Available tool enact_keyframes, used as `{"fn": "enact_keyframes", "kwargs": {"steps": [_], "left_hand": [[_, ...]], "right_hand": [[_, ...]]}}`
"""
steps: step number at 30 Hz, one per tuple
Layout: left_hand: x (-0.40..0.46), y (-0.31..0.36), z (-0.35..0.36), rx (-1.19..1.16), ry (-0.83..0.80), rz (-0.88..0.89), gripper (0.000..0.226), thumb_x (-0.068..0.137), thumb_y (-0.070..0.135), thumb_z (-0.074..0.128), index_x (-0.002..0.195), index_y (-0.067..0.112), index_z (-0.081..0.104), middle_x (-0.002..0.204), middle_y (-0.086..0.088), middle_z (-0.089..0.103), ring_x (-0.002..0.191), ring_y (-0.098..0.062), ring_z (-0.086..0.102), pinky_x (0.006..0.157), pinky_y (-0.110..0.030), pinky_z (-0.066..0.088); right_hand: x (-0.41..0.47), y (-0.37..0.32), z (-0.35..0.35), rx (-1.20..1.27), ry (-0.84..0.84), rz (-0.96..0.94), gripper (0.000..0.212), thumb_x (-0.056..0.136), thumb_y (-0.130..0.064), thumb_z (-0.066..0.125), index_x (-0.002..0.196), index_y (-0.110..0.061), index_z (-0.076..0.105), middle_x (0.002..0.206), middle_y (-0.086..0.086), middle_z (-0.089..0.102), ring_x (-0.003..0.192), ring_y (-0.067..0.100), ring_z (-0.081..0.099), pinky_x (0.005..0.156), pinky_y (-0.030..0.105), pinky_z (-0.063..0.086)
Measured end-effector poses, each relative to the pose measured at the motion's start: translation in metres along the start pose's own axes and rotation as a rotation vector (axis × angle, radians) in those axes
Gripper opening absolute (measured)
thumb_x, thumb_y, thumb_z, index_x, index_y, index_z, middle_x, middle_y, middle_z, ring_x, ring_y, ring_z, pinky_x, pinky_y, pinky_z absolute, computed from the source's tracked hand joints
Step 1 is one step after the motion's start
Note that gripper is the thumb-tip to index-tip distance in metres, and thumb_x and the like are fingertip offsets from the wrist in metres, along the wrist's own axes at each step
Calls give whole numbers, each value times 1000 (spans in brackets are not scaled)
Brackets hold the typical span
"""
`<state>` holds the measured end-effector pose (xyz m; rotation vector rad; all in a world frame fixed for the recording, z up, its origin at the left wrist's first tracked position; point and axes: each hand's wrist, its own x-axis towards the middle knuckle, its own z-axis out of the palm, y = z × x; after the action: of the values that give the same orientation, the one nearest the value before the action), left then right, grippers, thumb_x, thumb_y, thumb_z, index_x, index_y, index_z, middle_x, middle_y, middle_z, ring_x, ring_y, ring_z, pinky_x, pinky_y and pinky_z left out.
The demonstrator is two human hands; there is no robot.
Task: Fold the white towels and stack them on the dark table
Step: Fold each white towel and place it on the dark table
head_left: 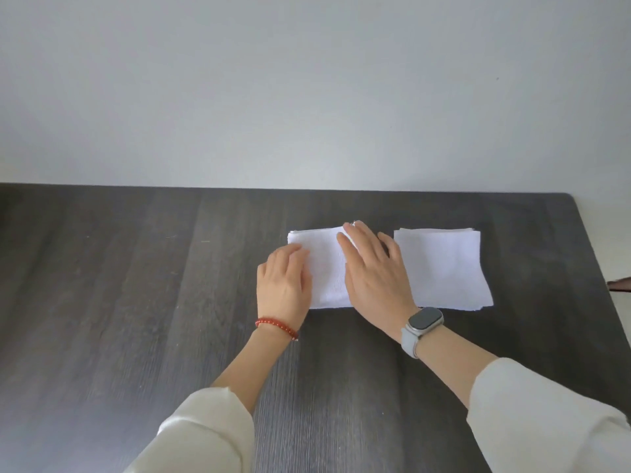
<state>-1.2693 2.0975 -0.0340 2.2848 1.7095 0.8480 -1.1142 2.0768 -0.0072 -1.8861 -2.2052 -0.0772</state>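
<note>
A folded white towel lies on the dark wooden table, a little right of centre. My left hand rests flat on its left edge, fingers straight. My right hand presses flat on the towel's right half, with its fingertips near the far edge, and hides that side. To the right, a small gap away, sits a stack of folded white towels, squared up, with layered edges showing along its far side.
A pale wall runs along the table's far edge. The table's right edge slants down past the stack, and a small dark brown object pokes in beyond it. Bare dark tabletop stretches to the left and front.
</note>
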Motion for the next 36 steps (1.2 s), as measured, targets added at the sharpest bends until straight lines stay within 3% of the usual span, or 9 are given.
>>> {"fn": "enact_keyframes", "kwargs": {"steps": [3,5,8,10,13,17,21,26,36], "left_hand": [[-5,-3,8,154,-191,76,42,89,20,34,122,6,55,132,-8,54,126,-22,47,96,-40,39],[-3,-2,8,225,-348,47,56,93,32,20,140,7,33,150,-6,28,139,-19,25,108,-47,25],[6,-5,7,251,-541,-2,61,93,43,4,146,15,-7,150,4,-17,137,-10,-18,113,-42,-3],[10,-6,4,309,-622,-18,60,97,43,11,145,18,-14,152,3,-22,139,-12,-22,114,-43,-5],[18,-1,-8,322,-705,-39,63,97,45,19,146,20,-13,154,1,-20,142,-20,-18,115,-47,-2],[23,12,-43,231,-642,-134,60,96,44,27,147,26,1,156,1,-9,143,-22,-13,116,-46,-2],[6,33,-87,32,-467,-194,53,95,34,39,145,23,22,155,0,12,144,-18,3,117,-40,3],[-37,67,-107,-247,-266,-222,36,91,21,51,126,13,53,138,-1,44,128,-19,39,106,-33,33],[-146,285,-72,-451,-541,45,31,93,23,48,121,15,56,127,-2,54,119,-20,49,102,-34,37]], "right_hand": [[-1,-3,10,-155,-204,28,56,84,-25,56,133,-2,43,143,14,40,134,28,36,105,53,30],[-1,-3,15,-182,-297,101,57,90,-34,42,134,0,41,144,17,37,135,30,34,106,53,28],[-1,-4,18,-143,-386,168,63,89,-39,21,132,1,45,141,18,41,132,32,38,104,51,33],[0,-5,21,-120,-414,172,63,88,-40,24,131,0,47,140,18,43,131,32,40,102,50,35],[4,-6,11,-57,-414,169,66,88,-42,18,133,-2,44,144,18,37,133,33,36,102,51,35],[0,-9,-23,88,-378,134,55,96,-36,10,145,-13,16,156,8,-2,143,25,-6,116,41,4],[-31,-18,-68,370,-178,277,39,97,-21,35,136,-15,38,148,2,32,139,19,24,111,26,22],[-95,-18,-107,698,-93,521,29,96,-15,39,120,-13,55,123,-2,56,114,15,52,92,14,34],[-336,69,-211,621,187,949,23,95,-11,44,109,-9,62,107,3,65,99,17,57,71,10,30]]}}
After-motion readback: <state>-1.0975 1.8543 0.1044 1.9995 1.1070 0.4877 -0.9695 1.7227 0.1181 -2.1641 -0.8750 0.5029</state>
